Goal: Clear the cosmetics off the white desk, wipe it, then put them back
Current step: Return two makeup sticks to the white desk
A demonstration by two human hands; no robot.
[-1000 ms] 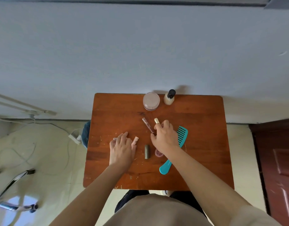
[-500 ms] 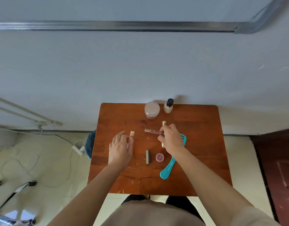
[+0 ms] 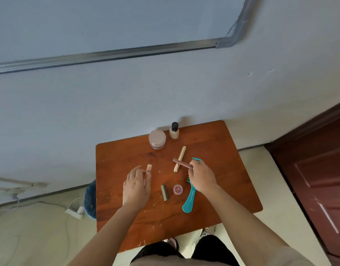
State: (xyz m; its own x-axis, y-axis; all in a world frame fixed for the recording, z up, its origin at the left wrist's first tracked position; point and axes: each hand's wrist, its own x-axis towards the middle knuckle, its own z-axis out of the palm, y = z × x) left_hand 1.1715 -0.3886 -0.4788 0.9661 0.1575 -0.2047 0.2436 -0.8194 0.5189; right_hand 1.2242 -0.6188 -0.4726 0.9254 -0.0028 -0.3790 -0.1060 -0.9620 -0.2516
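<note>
**Q:** Status of the clearing step?

**A:** Judged early. The desk carries every item seen. The jar and bottle stand at the far edge. The gold stick, green tube, pot and comb lie mid-desk. No cloth is in view.

**Q:** Right hand?

**A:** The right hand pinches the pink tube by its right end, fingers curled round it. The tube juts left from the fingertips and crosses the gold stick. I cannot tell whether the two touch. The hand itself covers the comb's teeth.

**Q:** Left hand?

**A:** The left hand appears to hold the beige stick by its near end, between thumb and forefinger. The far end projects past the fingertips toward the wall. The green tube lies just beside this hand, on its right.

**Q:** Recommendations?

**A:** Each grip sits at one end of a slim, smooth item, so either could swivel or slip.
- Lift the pink tube straight up before carrying it off, so it does not knock the gold stick, which would likely roll.
- Slide each item back into the palm. That secures it and frees the fingertips for the green tube and pot nearby.
- Take the bottle upright and on its own. It looks tall, narrow and easily tipped.
</note>
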